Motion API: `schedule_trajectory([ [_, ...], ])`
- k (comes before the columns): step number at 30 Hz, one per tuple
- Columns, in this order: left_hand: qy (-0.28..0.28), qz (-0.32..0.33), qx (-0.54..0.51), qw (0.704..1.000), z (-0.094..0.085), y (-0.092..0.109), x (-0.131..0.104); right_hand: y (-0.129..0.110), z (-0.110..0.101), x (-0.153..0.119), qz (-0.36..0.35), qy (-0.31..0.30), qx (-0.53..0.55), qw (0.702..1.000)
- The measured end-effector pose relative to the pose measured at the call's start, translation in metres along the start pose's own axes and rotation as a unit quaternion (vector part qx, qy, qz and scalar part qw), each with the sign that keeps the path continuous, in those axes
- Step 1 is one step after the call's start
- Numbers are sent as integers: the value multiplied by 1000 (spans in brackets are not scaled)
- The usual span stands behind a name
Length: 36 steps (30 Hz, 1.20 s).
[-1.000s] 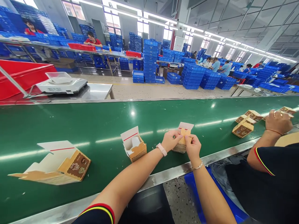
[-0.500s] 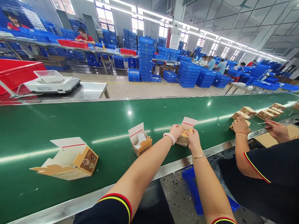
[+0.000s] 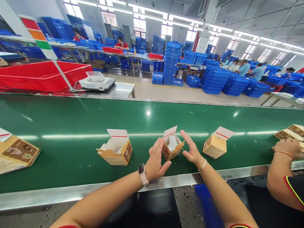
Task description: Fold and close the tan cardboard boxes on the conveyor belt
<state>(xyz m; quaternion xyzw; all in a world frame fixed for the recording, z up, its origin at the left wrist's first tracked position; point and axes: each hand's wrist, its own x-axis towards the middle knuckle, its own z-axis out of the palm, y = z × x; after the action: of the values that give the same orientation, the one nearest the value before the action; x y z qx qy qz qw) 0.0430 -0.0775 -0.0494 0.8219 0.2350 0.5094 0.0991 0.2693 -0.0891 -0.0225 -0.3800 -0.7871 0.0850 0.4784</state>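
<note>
An open brown carton (image 3: pixel 173 151) with white contents stands on the green conveyor belt (image 3: pixel 78 117) between my hands. At its left side is my left hand (image 3: pixel 156 160), fingers stretched out, a watch on the wrist. My right hand (image 3: pixel 192 148) is just right of the carton, thumb and fingers apart. Neither hand holds anything; whether the fingertips touch the carton is hard to tell. Further right stands another carton (image 3: pixel 215 147), its side flaps folded in and its white lid raised. To the left is an open carton (image 3: pixel 116 153) with its flaps up.
Part of a larger carton (image 3: pixel 19 153) shows at the left edge. A co-worker's hand (image 3: pixel 288 148) rests at cartons (image 3: pixel 291 133) on the right. Behind the belt are a scale (image 3: pixel 97 81) and a red bin (image 3: pixel 45 74). A metal rail (image 3: pixel 95 190) runs along the near edge.
My hands have let go of the right-hand carton and moved to the one with white contents. The view has turned right-to-left, bringing more of the red bin into sight.
</note>
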Motion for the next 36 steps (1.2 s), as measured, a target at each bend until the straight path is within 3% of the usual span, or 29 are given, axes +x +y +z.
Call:
schedule_trajectory([
  [3,-64,27,-13,998,26,-20,17,15,5,8,-61,-24,9,998],
  [6,-121,18,-10,992,33,-27,29,13,6,1,-48,-8,-51,997],
  [9,-181,9,-13,983,26,-24,40,1,8,-5,38,10,-104,994],
  [11,-202,-10,-28,979,22,-19,48,-7,12,-5,123,48,-73,989],
  [13,-202,-53,-70,975,25,-13,54,-12,18,-5,195,107,-24,975],
  [15,-168,-129,-156,965,34,-6,58,-15,25,-6,240,170,7,956],
  [18,-51,-293,-269,916,51,2,63,-12,30,-11,292,241,27,925],
  [20,-15,-410,-319,855,60,5,70,-7,28,-15,337,266,54,901],
  [23,-78,-521,-406,747,65,9,82,-1,17,-15,399,249,104,876],
  [25,-118,-539,-434,712,67,11,90,3,9,-13,434,220,133,864],
  [30,-145,-538,-430,710,80,14,104,10,-4,-7,478,183,151,846],
  [33,-136,-541,-407,723,79,25,100,8,-10,-8,467,217,122,848],
  [34,-124,-519,-391,750,73,30,93,4,-11,-10,458,243,103,849],
  [36,-85,-402,-340,846,51,41,70,-11,-10,-16,427,310,50,848],
])
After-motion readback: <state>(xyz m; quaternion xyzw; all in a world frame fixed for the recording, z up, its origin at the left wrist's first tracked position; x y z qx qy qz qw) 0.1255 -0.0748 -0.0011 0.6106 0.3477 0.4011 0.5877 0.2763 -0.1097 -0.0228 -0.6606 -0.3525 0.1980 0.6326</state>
